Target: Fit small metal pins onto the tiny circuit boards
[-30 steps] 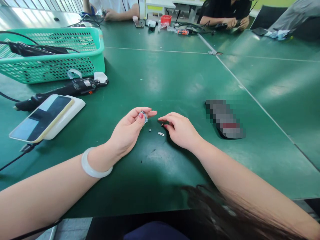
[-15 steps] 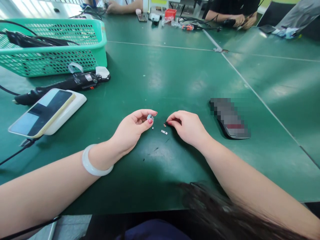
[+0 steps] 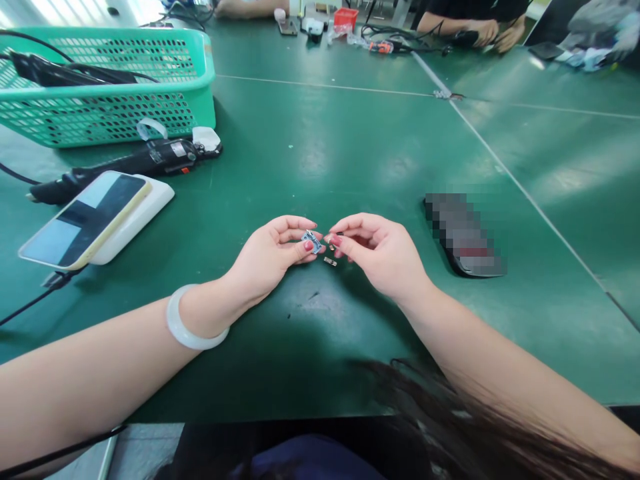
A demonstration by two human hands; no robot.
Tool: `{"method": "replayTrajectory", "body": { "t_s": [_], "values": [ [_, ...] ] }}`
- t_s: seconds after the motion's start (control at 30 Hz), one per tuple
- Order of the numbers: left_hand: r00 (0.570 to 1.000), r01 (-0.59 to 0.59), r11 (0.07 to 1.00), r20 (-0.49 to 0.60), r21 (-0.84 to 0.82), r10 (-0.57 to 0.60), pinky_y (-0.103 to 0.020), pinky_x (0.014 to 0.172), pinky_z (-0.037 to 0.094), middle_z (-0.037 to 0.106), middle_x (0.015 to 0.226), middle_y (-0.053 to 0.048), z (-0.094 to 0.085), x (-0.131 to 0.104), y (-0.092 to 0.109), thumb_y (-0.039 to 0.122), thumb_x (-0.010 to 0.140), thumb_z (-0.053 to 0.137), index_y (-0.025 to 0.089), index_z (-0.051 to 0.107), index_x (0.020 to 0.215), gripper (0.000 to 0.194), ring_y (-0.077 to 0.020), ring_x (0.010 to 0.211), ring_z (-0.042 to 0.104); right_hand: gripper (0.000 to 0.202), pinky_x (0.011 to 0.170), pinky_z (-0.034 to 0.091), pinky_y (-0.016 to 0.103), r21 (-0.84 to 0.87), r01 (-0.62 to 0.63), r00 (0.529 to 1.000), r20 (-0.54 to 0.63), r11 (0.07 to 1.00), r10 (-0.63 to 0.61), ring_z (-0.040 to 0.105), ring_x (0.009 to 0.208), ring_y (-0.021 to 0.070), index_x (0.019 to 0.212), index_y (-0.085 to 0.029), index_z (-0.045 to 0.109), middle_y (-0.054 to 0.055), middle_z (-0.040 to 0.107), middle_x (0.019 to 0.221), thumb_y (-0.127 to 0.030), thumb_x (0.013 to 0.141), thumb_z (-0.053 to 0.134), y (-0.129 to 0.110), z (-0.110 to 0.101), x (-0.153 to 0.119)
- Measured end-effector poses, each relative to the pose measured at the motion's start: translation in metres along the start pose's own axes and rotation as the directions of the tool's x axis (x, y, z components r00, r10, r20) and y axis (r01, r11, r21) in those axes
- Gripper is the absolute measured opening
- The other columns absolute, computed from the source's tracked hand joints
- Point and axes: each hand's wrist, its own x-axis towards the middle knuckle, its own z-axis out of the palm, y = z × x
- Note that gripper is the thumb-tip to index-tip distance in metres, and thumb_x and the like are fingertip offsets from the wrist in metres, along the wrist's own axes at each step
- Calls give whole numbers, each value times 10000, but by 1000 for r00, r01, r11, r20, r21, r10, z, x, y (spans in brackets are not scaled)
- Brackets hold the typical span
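Observation:
Between thumb and fingers, my left hand (image 3: 273, 250) holds a small blue-grey part (image 3: 311, 242) with fine metal detail; its exact kind I cannot make out. Just to the right, my right hand (image 3: 377, 247) is closed in a pinch beside that part. Something tiny and dark is at its fingertips, too small to name. A copper-coloured bit (image 3: 331, 247) shows just under the right fingertips. On the green table (image 3: 320, 360) below the hands lies a small flat silver metal piece (image 3: 331, 261).
A green plastic basket (image 3: 130, 117) with black cabled tools stands at the far left. Before it lie a black power screwdriver (image 3: 150, 159) and a phone (image 3: 85, 217) on a white block. A dark pixelated object (image 3: 465, 237) lies right. Other people's hands (image 3: 490, 33) are across the table.
My right hand has lifted from the table and moved left to the blue-grey part. My left hand has turned that part, so more of it shows.

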Motion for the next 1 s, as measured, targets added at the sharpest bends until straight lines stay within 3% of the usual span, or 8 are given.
{"method": "replayTrajectory", "body": {
  "t_s": [0.13,0.27,0.6,0.73,1.0],
  "values": [
    [1000,14,1000,23,24,-15,-222,694,537,714,785,-19,2,0,3,166,717,752,133,665,886,193,-93,695,658,126,574,502,266,16,-52,999,-14,999,52,607,555,112,787,-179,743,-1,695,636,-279,712,734,0,1,1],
    [998,-7,999,67,42,4,-218,708,532,723,785,-9,2,-1,3,169,710,759,150,701,902,202,-77,668,639,86,607,500,266,-42,-72,997,-34,997,70,617,589,119,752,-191,761,2,716,659,-256,713,722,0,3,1],
    [997,-15,994,74,105,7,-312,818,537,733,733,-17,0,-3,2,234,687,781,179,741,941,262,-123,690,651,127,659,485,282,-144,-42,999,-1,989,42,628,654,144,691,-174,727,10,709,671,-282,745,691,-4,5,-2],
    [996,-18,992,84,124,8,-325,824,536,743,775,-30,-1,-4,2,258,701,771,193,749,967,275,-133,697,652,123,667,489,277,-167,-7,1000,-10,986,5,635,666,142,688,-191,722,2,713,686,-286,759,692,-4,6,-3],
    [993,-8,997,116,76,-1,-304,830,539,754,869,-45,-3,-2,-2,286,697,779,206,751,981,297,-141,770,670,141,624,462,270,-380,127,984,-71,916,-166,593,629,129,700,-212,721,0,698,694,-321,783,689,-4,11,-8]
  ]
}}
